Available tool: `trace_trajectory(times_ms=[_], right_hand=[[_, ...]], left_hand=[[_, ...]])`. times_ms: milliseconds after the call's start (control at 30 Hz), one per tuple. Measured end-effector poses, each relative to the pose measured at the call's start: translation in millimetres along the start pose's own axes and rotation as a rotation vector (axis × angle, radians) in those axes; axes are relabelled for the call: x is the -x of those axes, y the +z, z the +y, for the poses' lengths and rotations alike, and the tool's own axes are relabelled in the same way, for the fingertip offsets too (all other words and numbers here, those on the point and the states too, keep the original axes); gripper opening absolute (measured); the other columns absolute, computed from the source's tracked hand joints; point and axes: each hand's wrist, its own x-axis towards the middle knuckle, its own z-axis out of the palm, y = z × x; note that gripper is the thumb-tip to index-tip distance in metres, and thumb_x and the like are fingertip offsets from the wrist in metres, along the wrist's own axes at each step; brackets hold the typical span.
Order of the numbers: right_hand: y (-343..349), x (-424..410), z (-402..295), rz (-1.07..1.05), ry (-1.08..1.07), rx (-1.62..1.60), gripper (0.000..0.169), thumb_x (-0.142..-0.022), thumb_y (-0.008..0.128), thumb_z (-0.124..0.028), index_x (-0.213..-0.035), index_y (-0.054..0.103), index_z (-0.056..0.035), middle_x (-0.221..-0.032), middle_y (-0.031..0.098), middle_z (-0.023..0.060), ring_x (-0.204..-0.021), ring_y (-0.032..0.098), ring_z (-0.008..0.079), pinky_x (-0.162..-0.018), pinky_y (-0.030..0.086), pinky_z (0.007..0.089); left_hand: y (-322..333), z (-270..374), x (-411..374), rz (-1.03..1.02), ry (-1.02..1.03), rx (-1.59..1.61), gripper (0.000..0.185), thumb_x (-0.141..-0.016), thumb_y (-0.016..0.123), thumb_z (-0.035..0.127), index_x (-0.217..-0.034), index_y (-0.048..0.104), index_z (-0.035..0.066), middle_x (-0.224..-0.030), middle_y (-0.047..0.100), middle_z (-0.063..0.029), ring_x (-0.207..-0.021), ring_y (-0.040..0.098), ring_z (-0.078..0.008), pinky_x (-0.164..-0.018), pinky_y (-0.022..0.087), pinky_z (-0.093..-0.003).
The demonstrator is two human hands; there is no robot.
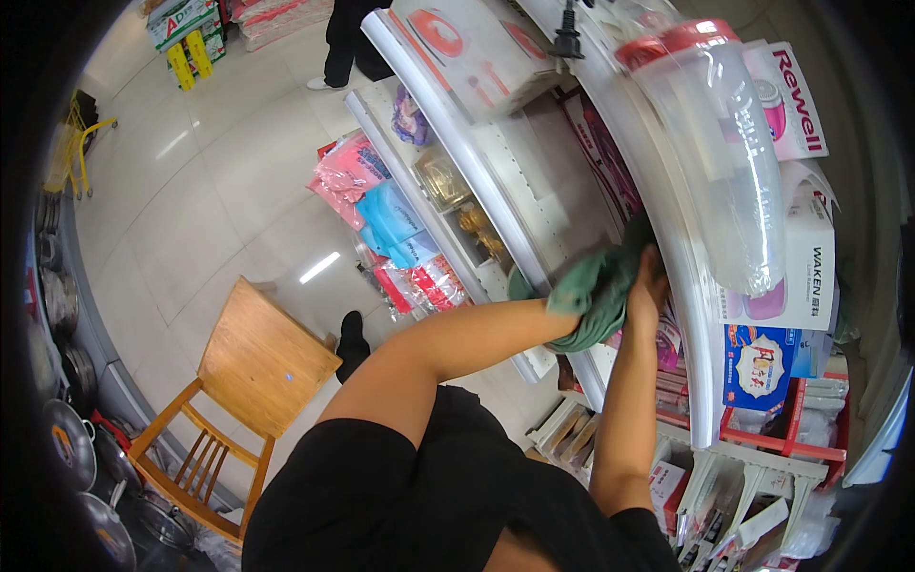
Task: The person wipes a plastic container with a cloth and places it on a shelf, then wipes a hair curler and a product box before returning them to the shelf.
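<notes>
A green cloth (597, 300) is bunched at a white metal store shelf (493, 171), below the top shelf board. My right hand (649, 279) presses against the cloth's right side, partly hidden by the cloth and the shelf edge; its grip cannot be made out. The cloth covers my left hand, whose forearm reaches in from the left and ends under the folds. Above, to the right of my hands, a clear plastic container with a red lid (715, 157) lies on the top shelf beside boxed lint removers (808, 264).
A wooden chair (268, 350) stands on the tiled floor at left. Pans (71, 436) line a shelf at the far left. Packaged goods (400, 222) fill the lower shelf's outer side. Another person's dark-trousered leg (342, 43) shows at the top.
</notes>
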Motion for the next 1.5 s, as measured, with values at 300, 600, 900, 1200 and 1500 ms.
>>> trace_trajectory(times_ms=[300,600,900,1200,1500], right_hand=[[74.8,-85.7,22.9,-0.411,-0.079,0.675,0.051,-0.084,0.053,-0.020,-0.127,0.051,0.0071,-0.131,0.048,0.0320,-0.127,0.041,0.0451,-0.109,0.031,0.0448],[133.6,-63.6,36.8,-0.248,-0.182,0.684,0.060,-0.085,0.054,-0.035,-0.131,0.048,0.0037,-0.136,0.045,0.0285,-0.128,0.040,0.0451,-0.108,0.032,0.0483],[112.2,-105.1,70.9,0.029,-0.399,0.465,0.053,-0.087,0.053,-0.031,-0.127,0.051,0.0035,-0.125,0.052,0.0304,-0.119,0.047,0.0466,-0.103,0.037,0.0465],[229.1,-105.3,-91.9,-0.153,-0.658,0.333,0.041,-0.082,0.061,-0.026,-0.116,0.059,-0.0028,-0.104,0.062,0.0259,-0.098,0.060,0.0419,-0.087,0.047,0.0477],[192.8,-106.8,33.3,-0.132,-0.651,0.360,0.051,-0.080,0.054,-0.010,-0.130,0.047,-0.0028,-0.131,0.049,0.0255,-0.124,0.045,0.0392,-0.104,0.036,0.0439]], left_hand=[[8.1,-67.8,32.0,0.014,-0.071,-0.309,0.042,-0.088,0.048,0.027,-0.122,0.062,0.007,-0.133,0.051,-0.0187,-0.123,0.045,-0.0395,-0.106,0.020,-0.0635],[-90.1,-136.8,67.2,0.514,-0.525,-0.495,0.052,-0.085,0.053,0.022,-0.130,0.049,-0.003,-0.140,0.040,-0.0241,-0.136,0.026,-0.0390,-0.108,0.017,-0.0605],[-80.0,-127.1,57.1,0.141,-0.575,-0.530,0.046,-0.082,0.054,0.024,-0.122,0.060,0.001,-0.138,0.045,-0.0212,-0.132,0.035,-0.0354,-0.109,0.019,-0.0497],[-104.1,-149.5,88.7,-0.030,-0.364,-0.440,0.026,-0.076,0.059,0.022,-0.093,0.074,0.009,-0.115,0.066,-0.0089,-0.123,0.047,-0.0277,-0.108,0.026,-0.0416],[-100.7,-146.7,80.0,0.146,-0.415,-0.354,0.045,-0.077,0.056,0.016,-0.119,0.061,-0.001,-0.131,0.053,-0.0213,-0.130,0.042,-0.0322,-0.110,0.029,-0.0408]])
